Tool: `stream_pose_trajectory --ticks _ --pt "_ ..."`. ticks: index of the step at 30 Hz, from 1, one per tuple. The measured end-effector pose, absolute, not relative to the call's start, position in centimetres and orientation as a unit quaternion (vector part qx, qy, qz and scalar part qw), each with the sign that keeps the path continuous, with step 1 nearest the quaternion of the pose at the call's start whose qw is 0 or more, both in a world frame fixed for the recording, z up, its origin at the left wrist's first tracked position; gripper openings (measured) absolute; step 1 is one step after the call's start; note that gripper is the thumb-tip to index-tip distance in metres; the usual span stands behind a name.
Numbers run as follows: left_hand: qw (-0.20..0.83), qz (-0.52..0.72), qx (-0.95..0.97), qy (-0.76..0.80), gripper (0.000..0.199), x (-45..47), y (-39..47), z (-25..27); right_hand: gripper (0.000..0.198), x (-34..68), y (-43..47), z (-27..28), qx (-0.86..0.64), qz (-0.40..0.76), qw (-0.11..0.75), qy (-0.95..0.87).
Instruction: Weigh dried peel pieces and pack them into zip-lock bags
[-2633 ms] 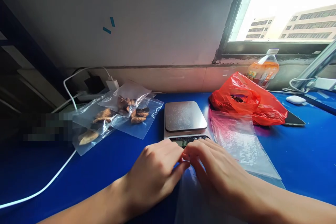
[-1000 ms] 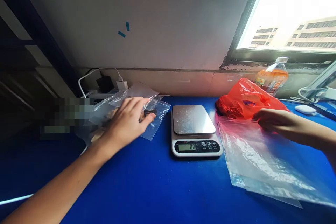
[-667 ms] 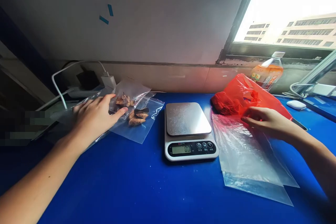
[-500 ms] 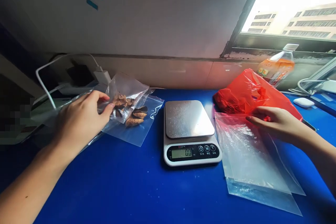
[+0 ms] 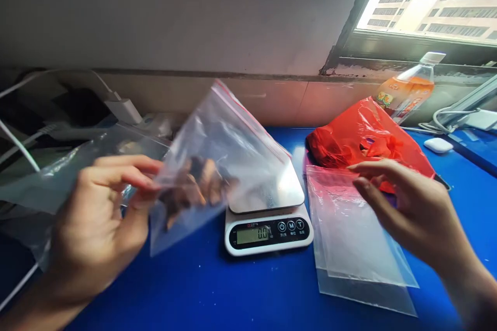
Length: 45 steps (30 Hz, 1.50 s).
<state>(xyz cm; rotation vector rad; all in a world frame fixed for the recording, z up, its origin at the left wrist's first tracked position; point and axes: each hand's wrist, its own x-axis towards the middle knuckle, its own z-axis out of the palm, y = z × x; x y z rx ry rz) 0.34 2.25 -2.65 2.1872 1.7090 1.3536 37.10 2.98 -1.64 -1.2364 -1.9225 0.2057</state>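
Observation:
My left hand (image 5: 112, 217) pinches the edge of a clear zip-lock bag (image 5: 233, 129) with a red seal strip. Inside it lie brown dried pieces (image 5: 202, 183), blurred, that look like peel or bark. The bag hangs tilted in front of the kitchen scale (image 5: 267, 235) and hides part of its steel plate. The scale's display reads 0.0. On the right, my right hand (image 5: 407, 207) hovers with thumb and fingers apart, holding nothing, over flat clear plastic bags (image 5: 357, 243) on the table.
Behind the flat bags lies a red plastic bag (image 5: 361, 129), with an orange drink bottle (image 5: 411, 88) behind it. A white earphone case (image 5: 438, 145) sits at the right. More clear bags (image 5: 77, 165), cables and a white charger (image 5: 124, 110) crowd the left side.
My left hand has lifted a bag with brown pieces and swung it right toward the scale. My right hand is still above the flat bags, fingers spread wider. The view has shifted slightly.

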Motion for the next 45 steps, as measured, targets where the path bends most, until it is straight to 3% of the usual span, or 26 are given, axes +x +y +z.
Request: stream_pose_trajectory --ticks 3,5,11,19,29,33,38,45 --pt "0.058 0.444 0.834 0.322 0.032 1.4 1.8 -4.0 0.016 36.3 1.5 -1.5 -0.445 0.167 0.386 -0.791" --pt "0.061 0.420 0.869 0.256 0.036 1.9 1.6 -3.9 0.018 35.8 0.9 -1.8 -0.425 0.267 0.364 -0.785" --pt "0.051 0.370 0.897 0.236 0.022 3.6 0.8 -1.9 0.020 35.2 0.3 -3.3 -0.430 0.500 0.366 -0.657" --pt "0.091 0.306 0.914 0.250 0.018 3.8 -0.8 -0.9 0.028 33.0 0.0 -2.8 -0.366 0.620 0.353 -0.597" --pt "0.089 0.123 0.955 0.255 0.017 5.5 -3.4 2.3 0.036 29.0 -0.3 -2.8 -0.296 0.686 0.259 -0.612" --pt "0.041 0.137 0.957 0.253 0.010 6.1 -3.3 1.1 0.038 28.1 -1.0 -4.1 -0.271 0.687 0.298 -0.605" --pt "0.041 0.198 0.954 0.223 0.015 6.5 -2.9 -0.6 0.040 28.0 -1.7 -4.7 -0.254 0.687 0.354 -0.582" --pt "0.019 0.193 0.960 0.204 0.026 7.3 -3.3 -0.4 0.037 27.5 -3.3 -3.9 -0.255 0.678 0.348 -0.595"
